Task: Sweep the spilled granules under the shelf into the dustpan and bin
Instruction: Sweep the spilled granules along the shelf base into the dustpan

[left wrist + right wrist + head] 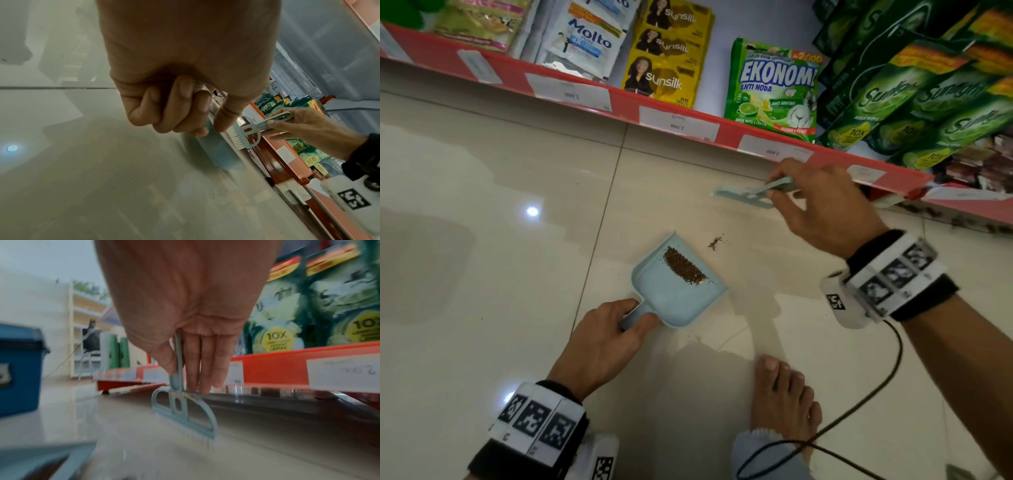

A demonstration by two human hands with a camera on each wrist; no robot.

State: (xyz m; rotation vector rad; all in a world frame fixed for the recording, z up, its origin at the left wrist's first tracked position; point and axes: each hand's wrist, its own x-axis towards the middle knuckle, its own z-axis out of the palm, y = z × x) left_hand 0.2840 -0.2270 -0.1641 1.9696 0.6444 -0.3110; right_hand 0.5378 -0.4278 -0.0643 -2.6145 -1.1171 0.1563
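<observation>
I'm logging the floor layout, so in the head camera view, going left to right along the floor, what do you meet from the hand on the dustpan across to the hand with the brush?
left hand gripping the handle → light blue dustpan with a heap of granules → small loose granules on the tile → brush → right hand holding it.

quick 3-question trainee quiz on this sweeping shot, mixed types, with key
1. True or false: every granule is already in the dustpan.
2. Which hand holds the brush? A) left B) right
3. Fill in: the left hand grips the dustpan by its ____.

Key:
1. False: a small clump of granules lies on the floor beyond the pan's open edge.
2. B: the right hand.
3. handle.
</observation>
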